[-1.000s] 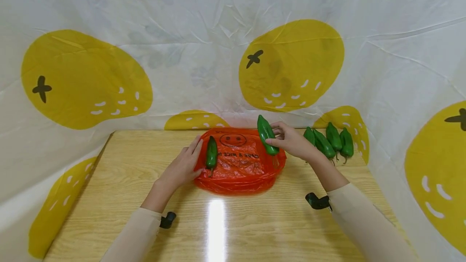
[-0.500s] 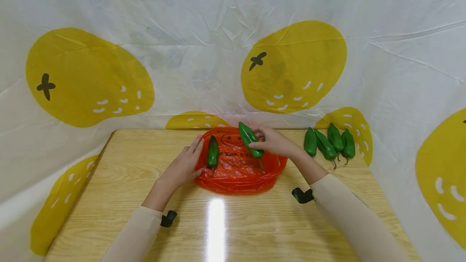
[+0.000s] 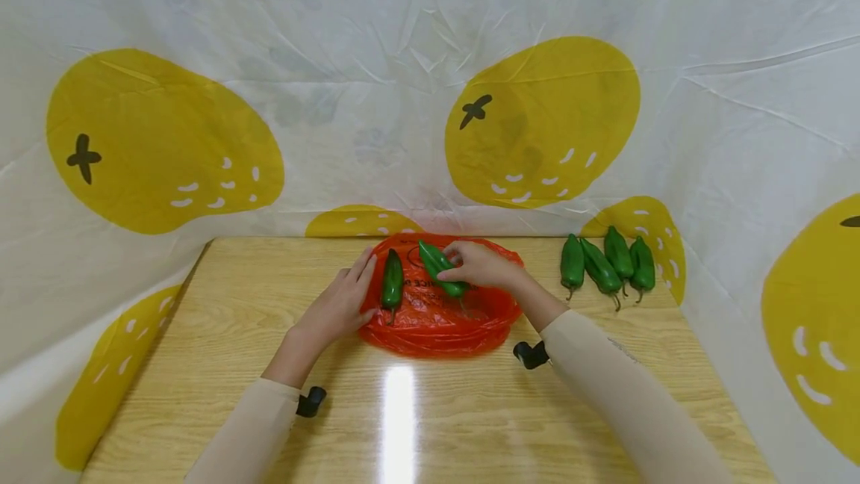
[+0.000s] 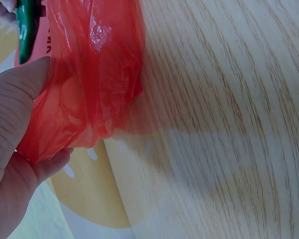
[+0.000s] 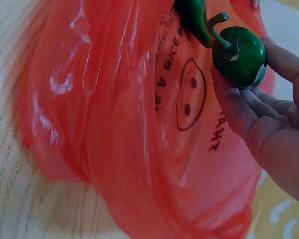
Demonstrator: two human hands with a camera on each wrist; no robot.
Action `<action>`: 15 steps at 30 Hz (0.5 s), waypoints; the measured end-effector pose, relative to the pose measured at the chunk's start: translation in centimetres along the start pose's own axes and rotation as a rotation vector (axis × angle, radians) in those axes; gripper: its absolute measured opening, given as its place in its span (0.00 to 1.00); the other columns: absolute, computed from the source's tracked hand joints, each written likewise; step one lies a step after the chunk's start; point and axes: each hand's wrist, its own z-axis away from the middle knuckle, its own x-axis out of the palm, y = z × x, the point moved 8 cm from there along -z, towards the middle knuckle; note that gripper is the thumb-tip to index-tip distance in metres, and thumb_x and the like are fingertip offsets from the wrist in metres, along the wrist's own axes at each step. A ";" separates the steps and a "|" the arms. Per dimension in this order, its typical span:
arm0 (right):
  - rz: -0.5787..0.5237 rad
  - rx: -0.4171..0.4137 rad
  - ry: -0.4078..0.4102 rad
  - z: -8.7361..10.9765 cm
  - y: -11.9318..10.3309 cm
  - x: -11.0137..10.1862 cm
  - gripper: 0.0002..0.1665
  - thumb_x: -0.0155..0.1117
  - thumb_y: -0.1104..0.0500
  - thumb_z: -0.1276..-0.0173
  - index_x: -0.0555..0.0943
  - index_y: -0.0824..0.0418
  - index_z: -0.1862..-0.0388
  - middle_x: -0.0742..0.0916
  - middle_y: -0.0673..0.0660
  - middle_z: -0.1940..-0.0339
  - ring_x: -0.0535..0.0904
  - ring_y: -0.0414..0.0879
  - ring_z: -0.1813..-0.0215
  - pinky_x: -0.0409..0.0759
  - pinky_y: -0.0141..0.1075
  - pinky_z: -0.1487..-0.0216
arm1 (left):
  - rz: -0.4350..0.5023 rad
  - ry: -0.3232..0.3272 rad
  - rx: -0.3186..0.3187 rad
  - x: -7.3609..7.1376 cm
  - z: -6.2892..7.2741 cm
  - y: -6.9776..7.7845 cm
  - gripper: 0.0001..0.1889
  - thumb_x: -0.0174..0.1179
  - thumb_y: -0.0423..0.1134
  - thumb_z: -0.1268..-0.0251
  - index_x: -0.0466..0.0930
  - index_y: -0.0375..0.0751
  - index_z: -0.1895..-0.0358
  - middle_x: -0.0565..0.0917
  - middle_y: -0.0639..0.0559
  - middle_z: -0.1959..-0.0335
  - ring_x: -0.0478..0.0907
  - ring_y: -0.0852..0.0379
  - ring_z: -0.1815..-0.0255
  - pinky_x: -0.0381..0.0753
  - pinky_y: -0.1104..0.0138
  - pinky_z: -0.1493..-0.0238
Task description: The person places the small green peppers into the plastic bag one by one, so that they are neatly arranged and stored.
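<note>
A red plastic bag [image 3: 437, 340] with a printed smiling face lies with its mouth spread on the table. The left hand [image 3: 336, 303] holds its left edge, with film between thumb [image 4: 27, 82] and fingers in the left wrist view. One green pepper [image 3: 392, 282] lies inside the bag near that hand, stem toward the person. Over the middle of the bag, the right hand [image 3: 482, 266] pinches another green pepper [image 5: 246, 57] between thumb and fingers. Its tip points away and left, while its curved stem faces the right wrist camera.
Several more green peppers [image 3: 600, 269] lie close together on the wooden table [image 3: 269, 282] at the back right. A white cloth [image 3: 363, 118] with yellow fruit prints rises behind the table and along both sides.
The right hand has carried its pepper leftward and somewhat lower, from the bag's right edge to over its middle. The left hand has stayed at the bag's left edge.
</note>
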 end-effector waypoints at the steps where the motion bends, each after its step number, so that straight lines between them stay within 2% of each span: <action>1: 0.010 0.000 -0.003 -0.3 -0.1 0.2 0.36 0.70 0.48 0.28 0.74 0.69 0.31 0.85 0.63 0.42 0.83 0.51 0.46 0.85 0.40 0.48 | 0.001 -0.002 -0.001 0.0 0.0 0.0 0.55 0.75 0.47 0.38 0.49 0.28 0.18 0.48 0.38 0.14 0.76 0.33 0.36 0.81 0.52 0.35; 5: 0.058 0.009 0.008 -1.5 -0.2 0.8 0.32 0.71 0.47 0.29 0.78 0.68 0.36 0.86 0.58 0.50 0.80 0.46 0.53 0.82 0.37 0.51 | 0.003 0.000 0.002 0.0 -0.1 -0.2 0.55 0.75 0.46 0.39 0.49 0.28 0.18 0.48 0.38 0.14 0.76 0.33 0.37 0.81 0.52 0.35; 8: 0.053 0.035 -0.002 -2.4 0.1 1.6 0.29 0.71 0.46 0.29 0.81 0.68 0.42 0.84 0.55 0.59 0.76 0.43 0.62 0.78 0.33 0.60 | 0.010 -0.008 0.001 0.1 -0.1 -0.2 0.55 0.75 0.46 0.39 0.48 0.29 0.18 0.47 0.38 0.14 0.75 0.33 0.36 0.80 0.52 0.34; 11: 0.032 0.069 0.000 -3.1 0.5 2.3 0.30 0.72 0.46 0.30 0.82 0.68 0.42 0.84 0.54 0.62 0.75 0.42 0.65 0.74 0.30 0.65 | 0.020 -0.008 0.004 0.1 -0.1 -0.1 0.55 0.76 0.46 0.39 0.48 0.28 0.18 0.47 0.38 0.14 0.75 0.33 0.36 0.81 0.51 0.35; 15: 0.017 0.088 0.024 -3.8 0.6 2.9 0.30 0.71 0.47 0.29 0.82 0.70 0.42 0.85 0.54 0.63 0.76 0.41 0.67 0.74 0.29 0.66 | 0.018 0.002 0.006 0.0 -0.1 0.0 0.55 0.76 0.46 0.40 0.49 0.28 0.18 0.48 0.37 0.15 0.76 0.33 0.37 0.81 0.51 0.36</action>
